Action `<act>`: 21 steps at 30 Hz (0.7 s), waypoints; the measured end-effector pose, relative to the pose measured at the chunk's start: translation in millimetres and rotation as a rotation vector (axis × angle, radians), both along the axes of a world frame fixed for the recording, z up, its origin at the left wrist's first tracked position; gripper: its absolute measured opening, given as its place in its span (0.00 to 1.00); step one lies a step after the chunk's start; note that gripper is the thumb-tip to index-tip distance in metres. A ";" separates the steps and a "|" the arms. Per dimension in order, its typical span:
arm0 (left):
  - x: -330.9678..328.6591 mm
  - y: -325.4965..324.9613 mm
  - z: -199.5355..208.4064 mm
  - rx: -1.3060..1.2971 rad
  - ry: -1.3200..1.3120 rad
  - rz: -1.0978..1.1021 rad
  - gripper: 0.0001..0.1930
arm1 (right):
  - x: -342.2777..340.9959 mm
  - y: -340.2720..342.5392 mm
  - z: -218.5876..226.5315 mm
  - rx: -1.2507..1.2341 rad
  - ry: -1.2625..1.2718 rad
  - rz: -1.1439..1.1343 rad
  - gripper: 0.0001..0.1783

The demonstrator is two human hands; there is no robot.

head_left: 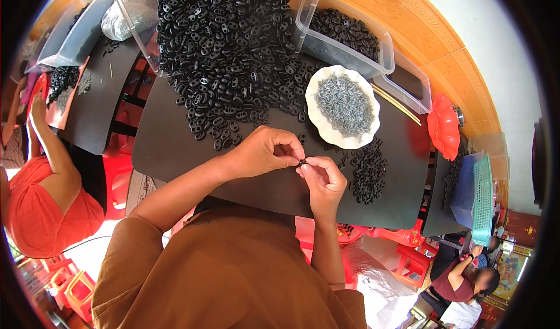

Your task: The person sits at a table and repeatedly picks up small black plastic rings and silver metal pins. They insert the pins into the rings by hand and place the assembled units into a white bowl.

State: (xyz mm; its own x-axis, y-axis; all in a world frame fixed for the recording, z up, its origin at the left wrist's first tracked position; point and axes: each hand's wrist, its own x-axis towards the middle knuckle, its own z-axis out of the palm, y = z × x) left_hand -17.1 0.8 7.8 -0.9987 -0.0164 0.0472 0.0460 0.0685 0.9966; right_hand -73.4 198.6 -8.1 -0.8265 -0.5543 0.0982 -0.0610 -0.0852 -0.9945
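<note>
Resting near hands (324,183): bowl (344,143) of silvery pieces (344,104)

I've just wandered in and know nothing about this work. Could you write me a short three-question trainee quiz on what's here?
1. What fills the scalloped white dish: (a) red beads, (b) small translucent grey pieces, (c) green leaves?
2. True or false: the person's left hand and right hand meet at a small black piece.
3. Fill in: the two thin yellow sticks lie to the ____ of the dish.

Key: 1 b; 2 true; 3 right.
</note>
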 end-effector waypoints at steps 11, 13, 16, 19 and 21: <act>-0.4 -0.4 -0.4 -0.030 -0.036 0.028 0.05 | -0.1 -0.3 0.7 -0.006 -0.009 0.002 0.08; -0.5 -0.3 -0.4 -0.020 -0.041 0.020 0.05 | -0.2 0.0 -0.5 -0.001 -0.009 0.005 0.08; -0.7 0.4 0.9 -0.029 -0.023 0.018 0.04 | -0.9 0.0 -0.7 0.001 0.003 0.015 0.08; -0.8 0.9 2.9 -0.047 -0.011 0.019 0.04 | -0.9 0.1 -0.7 -0.003 -0.003 0.020 0.08; -0.8 0.6 2.5 -0.056 -0.004 0.013 0.04 | -0.8 0.2 -0.4 0.001 0.002 0.023 0.08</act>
